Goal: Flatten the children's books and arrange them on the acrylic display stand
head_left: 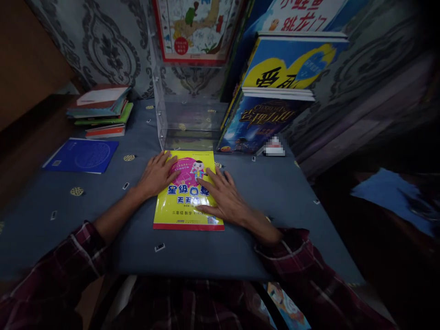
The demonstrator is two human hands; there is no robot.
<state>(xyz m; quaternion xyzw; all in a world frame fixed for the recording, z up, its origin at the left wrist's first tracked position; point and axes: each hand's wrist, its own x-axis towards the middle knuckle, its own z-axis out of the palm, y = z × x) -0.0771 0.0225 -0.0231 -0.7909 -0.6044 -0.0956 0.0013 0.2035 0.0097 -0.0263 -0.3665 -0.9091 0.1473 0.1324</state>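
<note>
From the head camera, the left hand (156, 175) and right hand (223, 195) lie flat, fingers spread, across a yellow book (165, 214), apparently steadying it on the blue-grey tablecloth (195, 256), just near of a clear rack (190, 117).

I receive a dim, cool-toned view; I cannot tell where the light originates. The yellow booklet (188, 220) reads brightest, its cover slightly glossy, and the clear rack (160, 110) carries small highlights. Deep shadow fills the right margin beyond the bench (206, 259), and the upper right corner falls to black. I note sharper detail centrally, soft, stretched outer edges, and a pixelated patch (274, 147) at right of centre.
</note>
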